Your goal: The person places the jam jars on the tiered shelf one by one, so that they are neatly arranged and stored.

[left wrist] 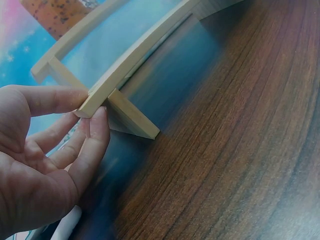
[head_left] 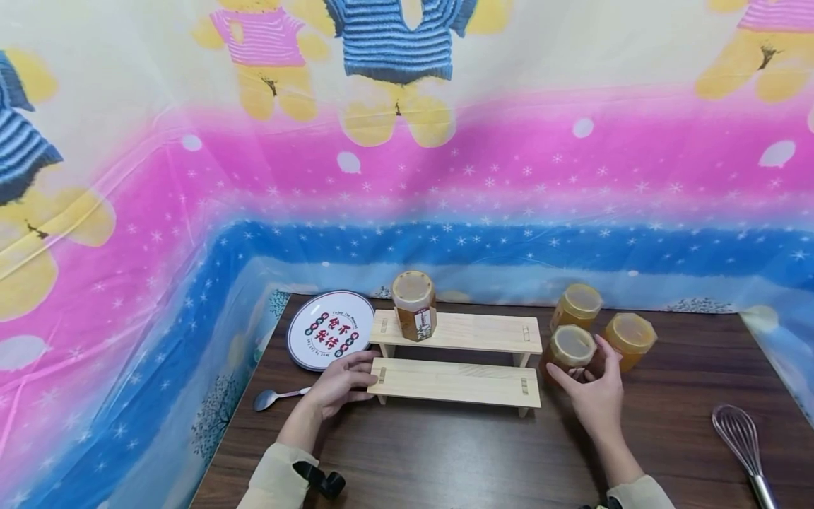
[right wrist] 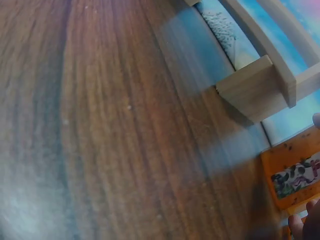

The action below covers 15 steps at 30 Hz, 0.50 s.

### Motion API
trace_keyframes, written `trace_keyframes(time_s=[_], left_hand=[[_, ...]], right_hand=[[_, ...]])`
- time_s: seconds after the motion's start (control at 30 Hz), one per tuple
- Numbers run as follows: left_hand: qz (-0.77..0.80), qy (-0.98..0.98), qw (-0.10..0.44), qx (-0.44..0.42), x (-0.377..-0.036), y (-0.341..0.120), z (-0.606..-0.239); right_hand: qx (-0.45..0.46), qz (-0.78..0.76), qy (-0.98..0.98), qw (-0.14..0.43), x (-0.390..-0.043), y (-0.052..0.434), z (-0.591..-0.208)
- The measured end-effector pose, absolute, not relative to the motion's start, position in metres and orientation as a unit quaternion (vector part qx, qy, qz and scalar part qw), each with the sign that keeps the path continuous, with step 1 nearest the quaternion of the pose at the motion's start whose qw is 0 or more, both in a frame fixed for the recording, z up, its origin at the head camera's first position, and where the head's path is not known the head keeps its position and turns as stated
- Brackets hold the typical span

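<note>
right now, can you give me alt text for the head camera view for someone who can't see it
A person's left hand holds the end of a two-step wooden rack on a dark table while the right hand grips one of three honey jars beside it. A fourth jar stands on the top step.

Bare table (head_left: 445, 452) at six o'clock lies open; wooden step shelf (head_left: 455, 382) and honey jars (head_left: 575, 346) block twelve.

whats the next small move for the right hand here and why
Probably close the right hand round the nearest honey jar and lift it. Its fingers already wrap that jar beside the wooden step shelf, whose lower step is bare, while the left hand pinches the shelf's end, steadying it.
</note>
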<state>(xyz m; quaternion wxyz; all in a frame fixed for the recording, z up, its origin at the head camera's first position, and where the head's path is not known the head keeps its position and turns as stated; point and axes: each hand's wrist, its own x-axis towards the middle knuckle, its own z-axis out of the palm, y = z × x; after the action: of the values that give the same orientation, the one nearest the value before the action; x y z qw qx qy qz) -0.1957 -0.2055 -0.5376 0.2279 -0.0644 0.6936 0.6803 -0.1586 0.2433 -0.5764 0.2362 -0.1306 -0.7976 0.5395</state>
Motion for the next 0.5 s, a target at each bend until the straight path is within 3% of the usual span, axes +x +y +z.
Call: trace_keyframes(time_s=[0.5], left_hand=[[0.683,0.691,0.229,-0.066,-0.195,-0.205,-0.537]], right_hand=[[-0.152,0.529,-0.806,0.217,-0.161,0.243,-0.589]])
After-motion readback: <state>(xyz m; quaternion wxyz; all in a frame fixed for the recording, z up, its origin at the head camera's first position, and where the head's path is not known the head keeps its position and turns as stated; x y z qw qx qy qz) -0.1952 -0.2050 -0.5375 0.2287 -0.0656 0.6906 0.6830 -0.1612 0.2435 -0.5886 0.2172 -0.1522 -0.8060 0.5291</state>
